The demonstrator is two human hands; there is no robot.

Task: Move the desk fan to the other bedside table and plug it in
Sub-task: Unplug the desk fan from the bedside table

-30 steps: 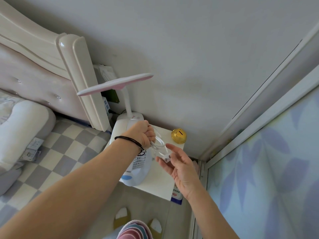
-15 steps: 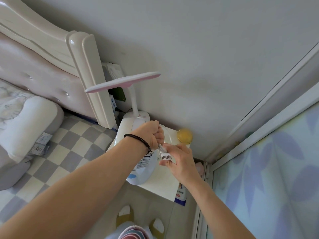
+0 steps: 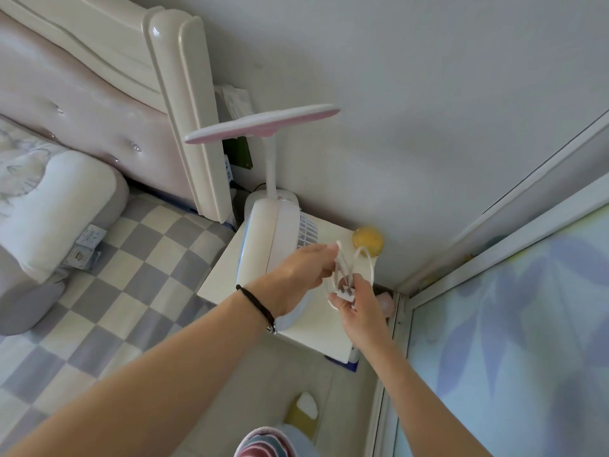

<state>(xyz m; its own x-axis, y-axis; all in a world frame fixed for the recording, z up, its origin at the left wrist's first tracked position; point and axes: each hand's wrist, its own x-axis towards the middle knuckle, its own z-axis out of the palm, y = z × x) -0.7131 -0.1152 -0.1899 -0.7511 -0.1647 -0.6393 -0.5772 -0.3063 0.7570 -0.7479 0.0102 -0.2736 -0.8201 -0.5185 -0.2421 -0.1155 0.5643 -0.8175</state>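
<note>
A white desk fan [image 3: 267, 239] with a blue front rim stands on the white bedside table [image 3: 309, 328] beside the bed. Its white cord [image 3: 342, 262] loops in the air to the right of the fan. My left hand [image 3: 296, 275] is in front of the fan's lower body and pinches the cord loops at its fingertips. My right hand [image 3: 357, 305] holds the white plug [image 3: 346, 291] at the cord's end, just below the left fingertips. The fan's base is hidden behind my left hand.
A pink and white desk lamp [image 3: 263, 127] rises behind the fan. A yellow round object [image 3: 367, 240] sits at the table's back corner by the wall. The bed's headboard post [image 3: 188, 117] stands left, a sliding door frame [image 3: 405, 311] right. A power strip [image 3: 229, 168] hangs behind the post.
My left hand has come off the top of the fan and now pinches the cord. My right hand went from open to holding the plug. The view has tilted down slightly.
</note>
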